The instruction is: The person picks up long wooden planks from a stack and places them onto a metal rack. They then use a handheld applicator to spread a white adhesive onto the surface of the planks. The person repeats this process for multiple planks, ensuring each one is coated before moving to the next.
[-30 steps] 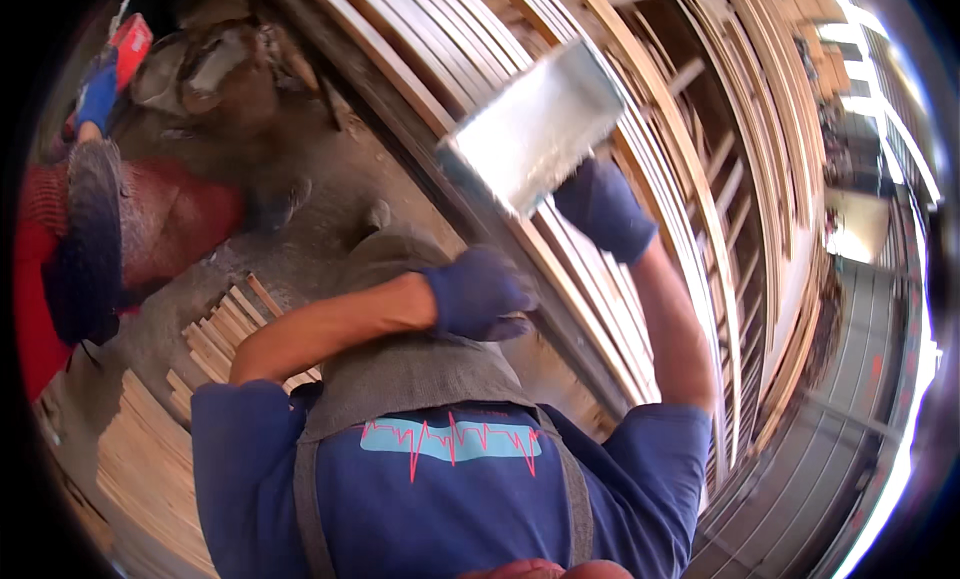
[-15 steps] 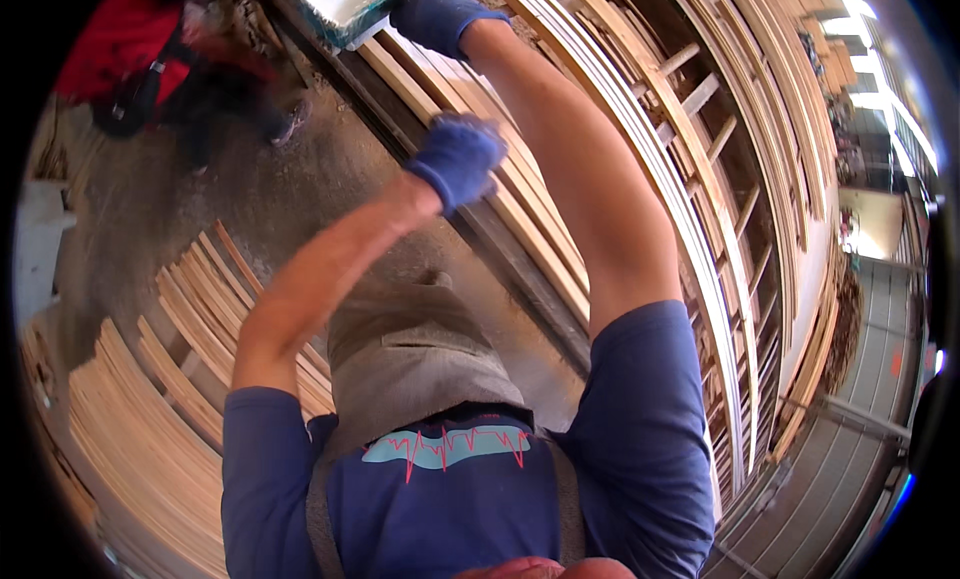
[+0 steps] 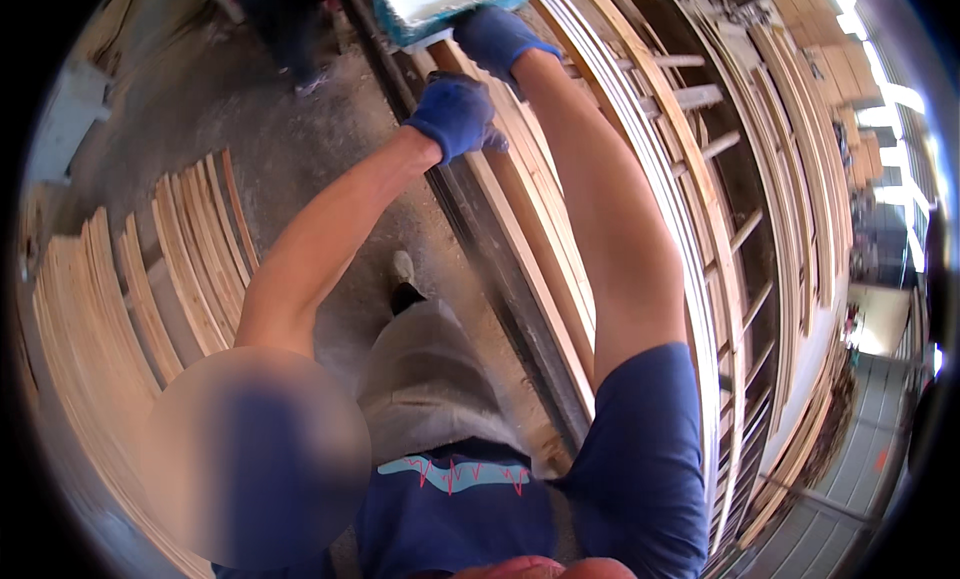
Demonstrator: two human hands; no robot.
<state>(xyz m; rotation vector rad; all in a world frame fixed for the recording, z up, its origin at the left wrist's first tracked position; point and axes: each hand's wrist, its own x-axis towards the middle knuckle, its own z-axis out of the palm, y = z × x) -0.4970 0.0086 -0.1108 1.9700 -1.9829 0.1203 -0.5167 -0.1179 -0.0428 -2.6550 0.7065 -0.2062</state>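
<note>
My right hand (image 3: 497,45) at blue-edged tray (image 3: 425,26), over wood strips (image 3: 545,241); fingers hidden, can't tell its grip; my left hand (image 3: 457,116) curled over nearest strips, can't tell if pinching.

The gloved left hand (image 3: 455,115) curls loosely, its bare forearm (image 3: 340,219) slanting forward from a bent elbow. The gloved right hand (image 3: 500,45) reaches farther ahead, its arm (image 3: 610,209) only slightly bent.

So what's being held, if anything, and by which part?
The right gloved hand appears to grip the teal-edged white tray by its near side; whether the left gloved hand grips the wooden strip cannot be told.
</note>
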